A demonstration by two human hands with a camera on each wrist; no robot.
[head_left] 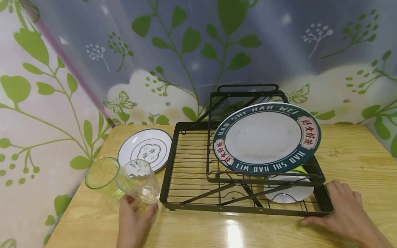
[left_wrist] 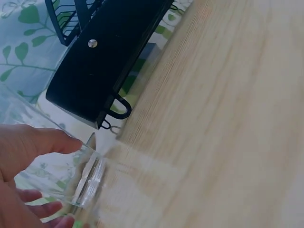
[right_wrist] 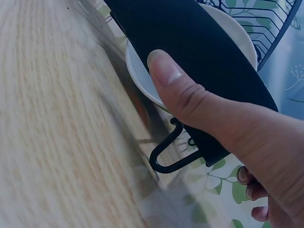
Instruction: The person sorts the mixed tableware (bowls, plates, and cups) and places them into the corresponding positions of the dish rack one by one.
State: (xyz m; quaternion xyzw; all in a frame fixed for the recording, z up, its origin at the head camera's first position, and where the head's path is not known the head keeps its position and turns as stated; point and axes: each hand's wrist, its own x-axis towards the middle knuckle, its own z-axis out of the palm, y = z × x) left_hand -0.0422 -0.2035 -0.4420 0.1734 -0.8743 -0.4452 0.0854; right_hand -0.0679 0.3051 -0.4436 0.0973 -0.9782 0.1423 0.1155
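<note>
My left hand (head_left: 133,220) is at the clear drinking glass (head_left: 142,186), thumb on one side and fingers on the other. In the left wrist view the thumb (left_wrist: 57,142) lies along the glass wall. Just left of it stands a green-tinted glass (head_left: 102,174). My right hand (head_left: 347,210) grips the right end of a black dish rack (head_left: 214,206); in the right wrist view its thumb (right_wrist: 180,90) lies across the end panel. A large oval plate (head_left: 263,137) with a green lettered rim leans on the upper tier. Below it sits a white dish (head_left: 288,193).
A white plate with a dark rim (head_left: 145,137) lies flat behind the glasses, left of the rack. Everything is on a wooden table (head_left: 198,234) backed by a leaf-patterned wall covering (head_left: 173,51). Small loop feet (right_wrist: 171,161) stick out under the rack.
</note>
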